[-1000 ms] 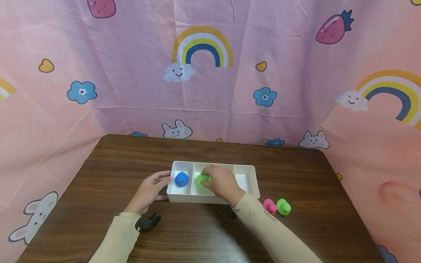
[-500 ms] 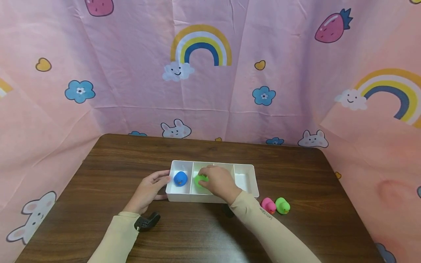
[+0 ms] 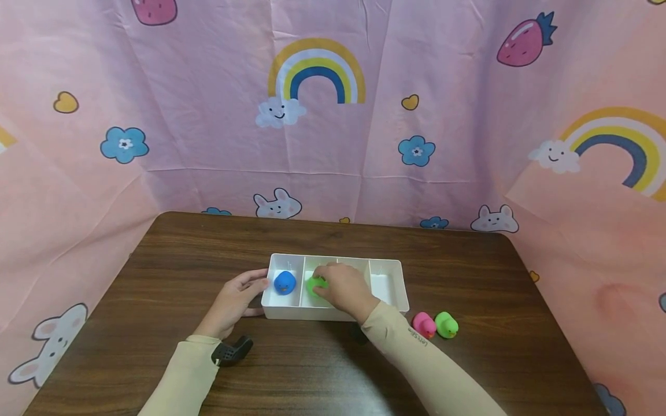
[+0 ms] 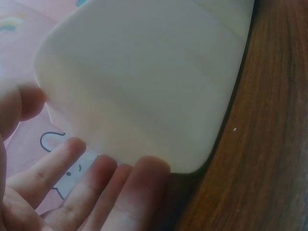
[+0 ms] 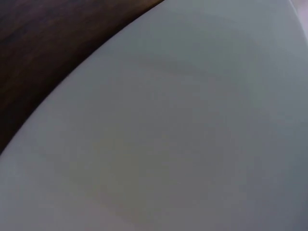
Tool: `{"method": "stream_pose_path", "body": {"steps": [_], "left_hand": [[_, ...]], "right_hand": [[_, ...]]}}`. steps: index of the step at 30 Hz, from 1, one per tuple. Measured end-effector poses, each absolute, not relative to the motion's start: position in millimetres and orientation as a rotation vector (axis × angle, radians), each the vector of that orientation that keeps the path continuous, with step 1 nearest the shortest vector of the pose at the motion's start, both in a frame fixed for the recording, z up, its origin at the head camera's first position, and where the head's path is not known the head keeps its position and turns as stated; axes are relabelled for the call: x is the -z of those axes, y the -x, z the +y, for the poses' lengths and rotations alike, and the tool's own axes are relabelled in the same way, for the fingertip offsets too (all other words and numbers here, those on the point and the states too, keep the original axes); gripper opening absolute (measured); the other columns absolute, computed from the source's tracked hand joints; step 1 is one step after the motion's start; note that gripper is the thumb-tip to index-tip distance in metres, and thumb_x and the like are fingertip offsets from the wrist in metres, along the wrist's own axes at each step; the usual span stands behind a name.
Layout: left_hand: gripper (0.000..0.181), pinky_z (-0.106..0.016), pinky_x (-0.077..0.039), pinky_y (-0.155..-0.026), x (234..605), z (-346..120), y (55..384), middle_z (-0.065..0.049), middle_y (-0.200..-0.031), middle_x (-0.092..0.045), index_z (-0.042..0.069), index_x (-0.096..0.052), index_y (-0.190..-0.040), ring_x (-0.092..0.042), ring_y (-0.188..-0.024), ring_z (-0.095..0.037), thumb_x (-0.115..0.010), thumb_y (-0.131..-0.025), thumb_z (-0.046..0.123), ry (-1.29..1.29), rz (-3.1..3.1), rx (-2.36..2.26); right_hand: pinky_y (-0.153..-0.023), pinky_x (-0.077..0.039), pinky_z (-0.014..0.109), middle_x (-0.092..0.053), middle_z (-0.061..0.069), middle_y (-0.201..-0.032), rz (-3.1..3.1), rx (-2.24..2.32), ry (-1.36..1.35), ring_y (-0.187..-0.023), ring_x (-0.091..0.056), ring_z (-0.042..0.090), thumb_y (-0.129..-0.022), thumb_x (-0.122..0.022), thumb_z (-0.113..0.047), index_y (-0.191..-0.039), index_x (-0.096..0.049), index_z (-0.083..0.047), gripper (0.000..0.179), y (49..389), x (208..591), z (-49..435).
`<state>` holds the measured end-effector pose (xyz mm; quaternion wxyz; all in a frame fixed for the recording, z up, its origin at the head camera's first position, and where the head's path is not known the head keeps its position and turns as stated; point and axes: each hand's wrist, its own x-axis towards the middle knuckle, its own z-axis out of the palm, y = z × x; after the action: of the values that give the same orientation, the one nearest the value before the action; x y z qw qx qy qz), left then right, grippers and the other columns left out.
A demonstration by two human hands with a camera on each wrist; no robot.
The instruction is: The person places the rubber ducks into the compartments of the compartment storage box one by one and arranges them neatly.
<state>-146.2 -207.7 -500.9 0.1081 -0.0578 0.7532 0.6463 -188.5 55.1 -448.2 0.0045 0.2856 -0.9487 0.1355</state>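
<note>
A long white tray (image 3: 309, 314) with dividers lies on the table. In its leftmost compartment sits a blue rubber duck (image 3: 284, 283). My right hand (image 3: 347, 289) reaches into the compartment beside it and pinches a light green rubber duck (image 3: 315, 285), partly hidden by the fingers. My left hand (image 3: 235, 300) rests its fingertips and thumb against the tray's left end. The left wrist view shows those fingers (image 4: 144, 192) loosely extended along the tray wall (image 4: 144, 96). Only the blurred white tray side (image 5: 168, 120) fills the right wrist view; the hand is out of it.
Right of the tray, a pink rubber duck (image 3: 424, 325) and a brighter green rubber duck (image 3: 446, 325) stand side by side on the brown table (image 3: 291, 370), close to the right forearm. A patterned pink cloth (image 3: 208, 115) hangs behind the table.
The head view has drifted slightly, so everything sits a little further left in it. The right hand keeps the green duck low in the same compartment; the left hand stays at the tray's end.
</note>
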Motion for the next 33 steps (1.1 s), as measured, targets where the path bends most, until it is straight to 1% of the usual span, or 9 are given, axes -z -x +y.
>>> {"method": "stream_pose_path", "body": {"steps": [6, 12, 16, 18, 21, 24, 27, 30, 33], "left_hand": [[0.059, -0.048, -0.062, -0.090, 500.9, -208.2, 146.3, -0.020, -0.150, -0.052, 0.011, -0.054, -0.148, -0.059, -0.128, -0.041, -0.064, -0.102, 0.046, 0.162, 2.227, -1.892], [0.061, -0.049, -0.062, -0.090, 498.8, -209.0, 145.5, -0.022, -0.151, -0.050, 0.010, -0.052, -0.149, -0.058, -0.130, -0.042, -0.064, -0.102, 0.047, 0.153, 2.227, -1.891], [0.063, -0.049, -0.061, -0.091, 498.8, -208.9, 144.8, -0.022, -0.152, -0.050, 0.010, -0.052, -0.149, -0.058, -0.130, -0.043, -0.064, -0.101, 0.048, 0.148, 2.225, -1.890], [0.063, -0.049, -0.061, -0.091, 499.3, -208.7, 144.7, -0.022, -0.152, -0.049, 0.010, -0.052, -0.149, -0.057, -0.131, -0.044, -0.064, -0.101, 0.048, 0.146, 2.220, -1.892], [0.063, -0.049, -0.061, -0.091, 500.0, -207.0, 145.3, -0.022, -0.153, -0.049, 0.010, -0.052, -0.149, -0.057, -0.131, -0.044, -0.064, -0.101, 0.049, 0.142, 2.214, -1.893], [0.063, -0.048, -0.062, -0.090, 500.7, -205.7, 146.1, -0.023, -0.152, -0.049, 0.009, -0.051, -0.150, -0.057, -0.131, -0.043, -0.064, -0.101, 0.048, 0.141, 2.205, -1.895], [0.063, -0.048, -0.062, -0.089, 500.6, -205.1, 146.4, -0.023, -0.151, -0.050, 0.008, -0.051, -0.150, -0.057, -0.131, -0.042, -0.064, -0.102, 0.047, 0.143, 2.205, -1.896], [0.063, -0.048, -0.062, -0.089, 499.9, -205.3, 145.7, -0.024, -0.151, -0.050, 0.008, -0.050, -0.150, -0.057, -0.131, -0.042, -0.063, -0.102, 0.047, 0.136, 2.218, -1.889], [0.063, -0.049, -0.062, -0.090, 499.6, -206.7, 144.6, -0.024, -0.153, -0.048, 0.008, -0.049, -0.151, -0.056, -0.132, -0.043, -0.063, -0.103, 0.046, 0.128, 2.223, -1.888]], "right_hand": [[-0.071, -0.058, 0.035, -0.075, 0.001, -0.100, -3.021, -0.444, -0.867, -0.087, -0.070, 0.018, -0.091, -0.081, -0.032, -0.112, -0.077, -0.016, 0.026, 189.6, 448.5, 54.6], [-0.075, -0.060, 0.036, -0.076, 0.002, -0.105, -2.976, -0.462, -0.914, -0.094, -0.072, 0.019, -0.091, -0.081, -0.032, -0.116, -0.076, -0.014, 0.032, 189.1, 441.6, 61.0], [-0.071, -0.060, 0.038, -0.076, 0.003, -0.107, -2.888, -0.507, -0.909, -0.093, -0.073, 0.019, -0.090, -0.082, -0.032, -0.119, -0.074, -0.013, 0.036, 186.7, 426.7, 77.2], [-0.071, -0.060, 0.039, -0.075, 0.003, -0.107, -2.862, -0.554, -0.896, -0.092, -0.073, 0.020, -0.091, -0.081, -0.031, -0.120, -0.074, -0.013, 0.035, 185.3, 416.0, 89.7], [-0.075, -0.060, 0.040, -0.073, 0.002, -0.110, -2.848, -0.643, -0.853, -0.094, -0.071, 0.021, -0.093, -0.079, -0.030, -0.120, -0.074, -0.013, 0.033, 183.2, 398.9, 114.7], [-0.075, -0.057, 0.037, -0.071, 0.000, -0.113, -2.851, -0.728, -0.777, -0.091, -0.068, 0.021, -0.093, -0.078, -0.028, -0.120, -0.073, -0.014, 0.031, 181.7, 385.2, 144.2], [-0.073, -0.055, 0.034, -0.070, 0.000, -0.115, -2.856, -0.759, -0.705, -0.088, -0.064, 0.020, -0.093, -0.079, -0.025, -0.123, -0.072, -0.013, 0.033, 180.1, 376.1, 175.4], [-0.078, -0.054, 0.037, -0.068, 0.004, -0.115, -2.875, -0.739, -0.650, -0.094, -0.061, 0.021, -0.093, -0.079, -0.023, -0.127, -0.069, -0.010, 0.038, 178.4, 371.1, 205.1], [-0.087, -0.056, 0.045, -0.066, 0.006, -0.121, -2.901, -0.711, -0.603, -0.105, -0.061, 0.025, -0.093, -0.079, -0.025, -0.130, -0.067, -0.009, 0.042, 176.5, 373.4, 233.3]]}}
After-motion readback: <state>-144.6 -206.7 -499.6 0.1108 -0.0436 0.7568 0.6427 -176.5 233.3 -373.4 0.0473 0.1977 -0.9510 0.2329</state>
